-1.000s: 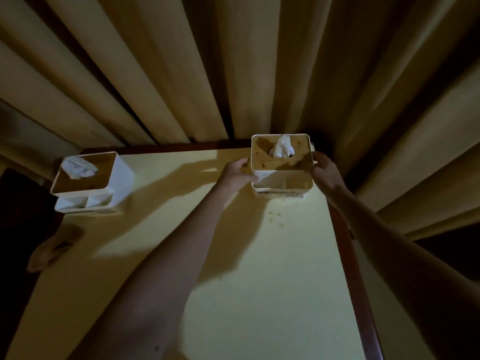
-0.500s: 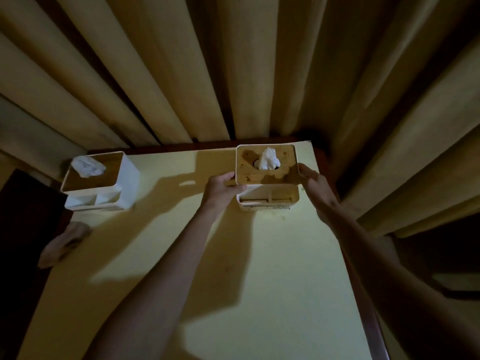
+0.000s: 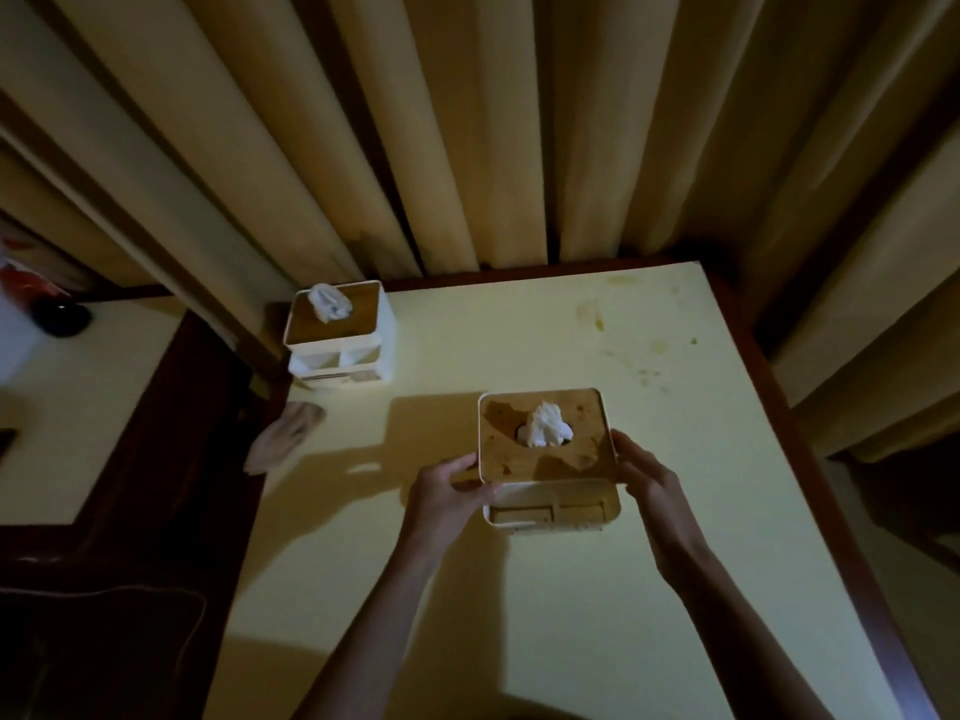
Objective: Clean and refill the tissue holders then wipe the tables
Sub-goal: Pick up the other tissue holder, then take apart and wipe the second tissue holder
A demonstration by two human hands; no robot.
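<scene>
Now: both hands on the near tissue holder

Nearest, the left hand (image 3: 449,493) curls its fingers and thumb round the left side of a white tissue holder (image 3: 549,462), while the right hand (image 3: 647,480) grips the right side with fingers bent against its wall. The holder sits at the middle of the yellow worktop (image 3: 545,615), at about 12 o'clock from the wrists. Its wooden lid (image 3: 501,449) is stained, and a tuft of white tissue (image 3: 545,431) stands up through the lid's opening. Small open compartments show on its near face.

Farther out, at roughly 10 o'clock, a crumpled cloth (image 3: 283,436) lies on the worktop's left edge. Beyond it, at 11 o'clock, a second tissue holder (image 3: 340,337) stands in the far left corner, tissue poking from its top. Brown spots (image 3: 649,368) mark the far right corner at 1 o'clock. Pleated curtains (image 3: 467,132) hang behind.
</scene>
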